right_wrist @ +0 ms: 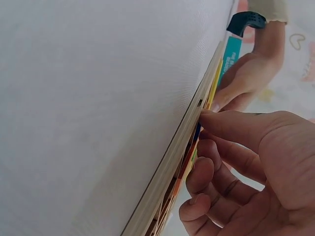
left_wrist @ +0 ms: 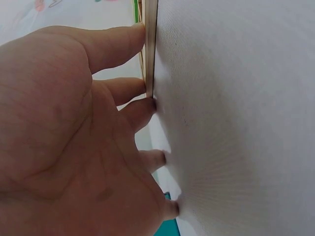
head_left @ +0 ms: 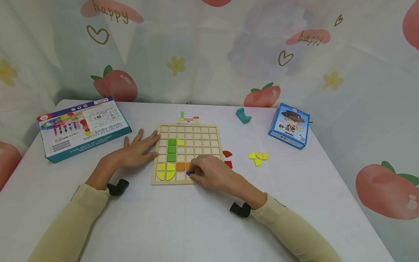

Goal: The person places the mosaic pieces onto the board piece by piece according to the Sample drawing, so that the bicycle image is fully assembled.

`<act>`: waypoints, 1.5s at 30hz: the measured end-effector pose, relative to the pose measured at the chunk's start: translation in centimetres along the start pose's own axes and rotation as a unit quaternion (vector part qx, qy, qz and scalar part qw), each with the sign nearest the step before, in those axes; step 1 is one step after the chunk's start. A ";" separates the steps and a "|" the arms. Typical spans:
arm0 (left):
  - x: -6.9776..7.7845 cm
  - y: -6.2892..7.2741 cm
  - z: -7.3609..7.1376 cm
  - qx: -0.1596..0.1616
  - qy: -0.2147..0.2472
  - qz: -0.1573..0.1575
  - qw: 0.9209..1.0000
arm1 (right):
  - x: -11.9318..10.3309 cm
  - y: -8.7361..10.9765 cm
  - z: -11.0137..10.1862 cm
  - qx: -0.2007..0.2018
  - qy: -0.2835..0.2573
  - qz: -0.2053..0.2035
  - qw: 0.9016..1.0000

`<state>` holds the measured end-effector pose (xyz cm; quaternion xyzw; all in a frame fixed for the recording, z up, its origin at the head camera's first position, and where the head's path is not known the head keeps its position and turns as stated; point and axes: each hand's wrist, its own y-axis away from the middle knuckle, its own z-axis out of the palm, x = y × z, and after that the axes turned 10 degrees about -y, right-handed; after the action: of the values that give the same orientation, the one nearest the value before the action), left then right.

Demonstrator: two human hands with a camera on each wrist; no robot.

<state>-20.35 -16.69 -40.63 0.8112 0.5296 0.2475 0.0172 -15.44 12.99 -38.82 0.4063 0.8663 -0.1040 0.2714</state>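
Note:
A wooden grid board [head_left: 198,140] lies flat on the table. My left hand [head_left: 135,151] is spread at its left side, with the thumb and nearest fingertips touching the edge in the left wrist view. Over the board's near row, my right hand [head_left: 212,173] pinches a blue piece [head_left: 188,173] between thumb and index finger, its other fingers curled. Orange squares [head_left: 180,166] sit just above that row, partly covered by the right hand. Yellow quarter-circles [head_left: 165,171] form a circle at the near left corner. Green squares [head_left: 171,149] make a column, beside a single yellow quarter-circle [head_left: 180,142].
Behind the board lies a pattern card [head_left: 188,114]. Red pieces [head_left: 228,165] are at its right edge, and loose yellow pieces [head_left: 258,156] farther right. A teal curved object [head_left: 243,115] and a blue box [head_left: 289,125] stand back right; a larger box [head_left: 85,127] lies left.

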 end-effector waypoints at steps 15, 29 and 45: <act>0.2 0.3 -0.3 0.006 0.000 0.003 1.000 | -0.1 0.1 -0.2 -0.003 -0.008 0.016 1.000; 0.4 0.3 -0.2 0.006 0.000 -0.002 1.000 | 1.6 1.9 -2.4 0.025 -0.018 0.063 0.998; 0.4 0.3 -0.3 0.005 -0.003 0.001 1.000 | 5.4 4.2 -5.4 0.075 -0.032 0.095 0.992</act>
<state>-20.08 -16.52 -40.10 0.8123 0.5302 0.2426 0.0142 -17.14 21.33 -37.15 0.5027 0.8041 -0.1550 0.2768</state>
